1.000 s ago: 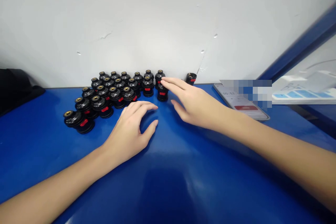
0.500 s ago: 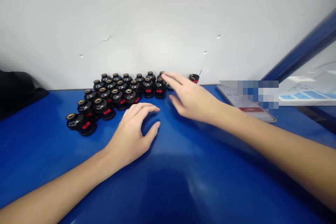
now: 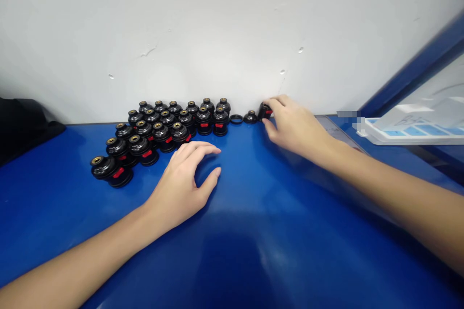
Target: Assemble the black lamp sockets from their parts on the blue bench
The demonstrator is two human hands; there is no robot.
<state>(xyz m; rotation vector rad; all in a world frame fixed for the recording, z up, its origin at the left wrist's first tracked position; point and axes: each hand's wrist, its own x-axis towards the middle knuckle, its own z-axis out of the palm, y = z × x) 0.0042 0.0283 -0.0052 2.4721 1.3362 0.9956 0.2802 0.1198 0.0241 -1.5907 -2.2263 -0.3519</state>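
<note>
Since 0.5 s ago your right hand (image 3: 295, 125) has slid from the right edge of the cluster out to the lone black part (image 3: 264, 110) against the wall, while your left hand has not moved. Going left to right: the cluster of black parts (image 3: 163, 130), each with a brass top and a red tab, stands upright in tight rows on the blue tabletop (image 3: 253, 231), touching one another near the white wall (image 3: 217, 29). Just in front of it your left hand (image 3: 184, 181) rests palm down on the tabletop, its fingers (image 3: 203, 148) loosely arched and spread, holding nothing. Right of the cluster lie a loose black ring (image 3: 236, 119) and a small black cap (image 3: 250, 117), both just beside the wall. Next comes the lone black part, tipped on its side, with your right fingers (image 3: 277, 102) narrowed around it, touching it or just closing; a firm hold cannot be told. It looks like hard moulded plastic with a metal insert: light, stiff, smooth and a little slippery, and apt to roll. Take it across the ribbed body below the cap, not by the red tab. A white tray (image 3: 409, 130) sits at the far right.
</note>
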